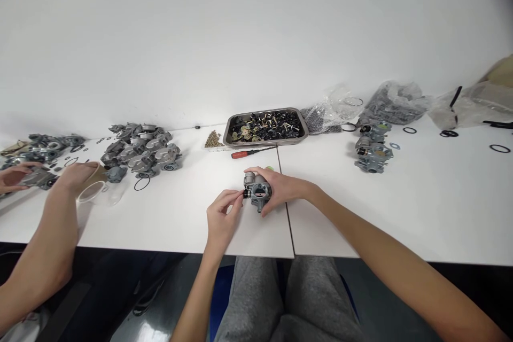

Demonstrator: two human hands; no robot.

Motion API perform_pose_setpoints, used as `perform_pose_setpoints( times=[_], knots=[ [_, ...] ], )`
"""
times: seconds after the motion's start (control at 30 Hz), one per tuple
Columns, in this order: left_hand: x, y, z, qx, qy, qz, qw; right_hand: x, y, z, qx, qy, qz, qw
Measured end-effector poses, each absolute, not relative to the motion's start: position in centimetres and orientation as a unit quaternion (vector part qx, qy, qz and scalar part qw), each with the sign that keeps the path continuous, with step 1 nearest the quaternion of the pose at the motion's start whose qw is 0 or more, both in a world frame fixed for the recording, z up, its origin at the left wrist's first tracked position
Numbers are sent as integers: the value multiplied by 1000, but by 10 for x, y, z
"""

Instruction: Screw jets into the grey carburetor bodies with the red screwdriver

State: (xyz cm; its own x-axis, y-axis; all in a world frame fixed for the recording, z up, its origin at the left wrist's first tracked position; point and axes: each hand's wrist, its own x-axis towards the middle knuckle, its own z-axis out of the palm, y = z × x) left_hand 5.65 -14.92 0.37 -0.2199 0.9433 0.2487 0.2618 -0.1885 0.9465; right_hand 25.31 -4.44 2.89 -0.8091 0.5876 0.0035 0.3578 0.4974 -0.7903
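A grey metal carburetor [260,191] rests on the white table in front of me. My right hand [280,189] is wrapped round its right side, thumb low and fingers over the top. At its left side sits a small black fitting [246,193], pinched between the thumb and fingertips of my left hand [224,211]. Behind the carburetor lies a red-handled screwdriver [240,154]. Farther back stands a metal tray [264,142] of black and brass-coloured parts, with a pile of small brass pieces [214,139] at its left.
Several carburetors [140,152] are grouped at the left, others [372,152] at the right. Plastic bags [395,101] and black rings [499,148] lie farther right. Another person's hands work at the far left near a clear plastic cup [92,192]. A seam [289,224] crosses the table.
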Motion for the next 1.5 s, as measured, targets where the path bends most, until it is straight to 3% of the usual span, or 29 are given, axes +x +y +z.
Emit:
perform_pose_setpoints(
  times=[0.2, 0.33, 0.43, 0.53, 0.63, 0.77, 0.93, 1.1, 1.17, 1.23, 1.33, 1.5],
  knots=[
    [49, -157, 7, 558, 564, 515, 324, 255, -44, 30, -269, -851, 430, 136],
    [34, -123, 33, 625, 589, 429, 281, 259, -38, 31, -253, -821, 496, 126],
    [30, -71, 54, 683, 608, 350, 205, 265, -27, 28, -282, -787, 509, 205],
    [36, -22, 59, 760, 611, 207, 84, 273, -14, 19, -379, -756, 423, 325],
    [44, 4, 46, 769, 621, 149, 31, 279, -3, 9, -439, -759, 330, 350],
    [42, 13, 20, 768, 615, 174, 42, 279, 3, -3, -440, -783, 296, 325],
    [21, 17, 12, 775, 582, 211, 126, 272, 4, -9, -429, -818, 259, 283],
    [-6, 20, 37, 629, 514, 438, 385, 273, 9, -12, -437, -826, 251, 252],
    [-17, 21, 47, 551, 464, 547, 427, 274, 10, -11, -441, -827, 245, 248],
    [-27, 22, 53, 470, 435, 654, 402, 274, 9, -9, -443, -827, 246, 243],
    [-37, 26, 54, 367, 450, 764, 282, 273, 6, -5, -442, -829, 251, 234],
    [-39, 31, 44, 363, 500, 765, 182, 273, 5, -3, -456, -823, 254, 224]
  ],
)
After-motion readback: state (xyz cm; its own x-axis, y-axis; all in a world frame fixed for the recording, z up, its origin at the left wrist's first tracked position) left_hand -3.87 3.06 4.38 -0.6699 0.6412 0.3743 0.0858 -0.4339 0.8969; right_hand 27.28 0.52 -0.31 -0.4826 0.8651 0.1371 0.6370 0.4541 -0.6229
